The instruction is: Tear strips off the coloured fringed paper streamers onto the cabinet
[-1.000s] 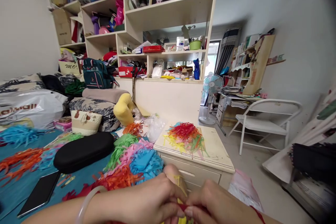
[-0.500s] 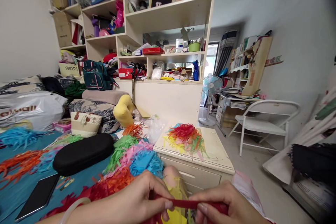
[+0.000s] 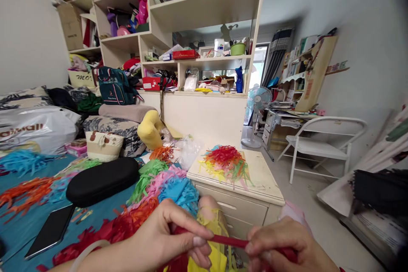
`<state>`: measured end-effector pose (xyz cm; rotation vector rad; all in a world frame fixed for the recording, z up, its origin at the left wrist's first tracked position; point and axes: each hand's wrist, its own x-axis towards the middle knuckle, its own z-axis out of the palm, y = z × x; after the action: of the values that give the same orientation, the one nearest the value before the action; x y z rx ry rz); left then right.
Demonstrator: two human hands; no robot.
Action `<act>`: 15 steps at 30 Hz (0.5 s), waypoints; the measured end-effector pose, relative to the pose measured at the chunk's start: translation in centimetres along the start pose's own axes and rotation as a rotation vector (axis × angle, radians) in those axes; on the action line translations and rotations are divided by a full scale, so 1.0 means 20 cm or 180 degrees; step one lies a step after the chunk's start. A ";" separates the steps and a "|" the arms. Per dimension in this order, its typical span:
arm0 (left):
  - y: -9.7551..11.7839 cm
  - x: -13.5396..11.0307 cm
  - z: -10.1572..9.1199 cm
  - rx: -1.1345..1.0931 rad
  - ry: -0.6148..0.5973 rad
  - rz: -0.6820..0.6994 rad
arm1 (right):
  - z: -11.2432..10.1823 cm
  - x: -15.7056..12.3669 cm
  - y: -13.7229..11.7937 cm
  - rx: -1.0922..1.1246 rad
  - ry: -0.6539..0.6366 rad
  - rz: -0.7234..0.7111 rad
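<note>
Nearer the wearer than the cream nightstand (image 3: pixel 263 172), the left hand (image 3: pixel 174 233) pinches a red paper strip (image 3: pixel 228 241) between thumb and forefinger, the other fingers curled beneath. The strip's long axis runs crosswise, left to right, dipping slightly toward the right hand (image 3: pixel 283 246), whose thumb and fingertips are closed on it; its ends are hidden in the grips. The bared stretch looks straight, narrow and deep red, with more red showing past the right fingertips. Yellow paper fringe (image 3: pixel 216 259) lies below it, also on the near side of the nightstand.

Writing, left to right: far left of the nightstand, a white plastic bag (image 3: pixel 38 129) bears brown lettering ending in "all", partly cut off; left of and beyond the nightstand, a cream storage box (image 3: pixel 81 78) shows "MO" and a teal backpack (image 3: pixel 113 87) carries pale lettering too small to read. Beyond the nightstand to the right, a wooden bookcase (image 3: pixel 318 72) has red vertical characters, illegible here.
</note>
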<state>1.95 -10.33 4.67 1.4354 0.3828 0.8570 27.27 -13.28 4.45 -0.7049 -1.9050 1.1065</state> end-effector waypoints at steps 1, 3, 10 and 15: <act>0.00 0.00 -0.01 -0.0113 -0.0066 -0.0060 | -0.01 0.00 0.00 -0.0020 -0.0059 -0.0030; -0.01 0.01 -0.02 -0.0328 -0.0219 -0.0181 | -0.02 -0.01 0.00 -0.0095 -0.0210 0.0059; -0.01 0.02 -0.05 -0.0046 -0.0438 -0.0499 | -0.11 0.08 -0.02 0.0527 -0.1225 0.1495; 0.04 0.03 -0.02 0.0767 -0.0554 -0.0701 | -0.06 0.22 -0.03 -0.0007 -0.1651 0.1803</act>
<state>1.78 -9.66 5.54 1.6410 0.5141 0.5161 26.02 -9.69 6.95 -1.0787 -2.1907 1.7756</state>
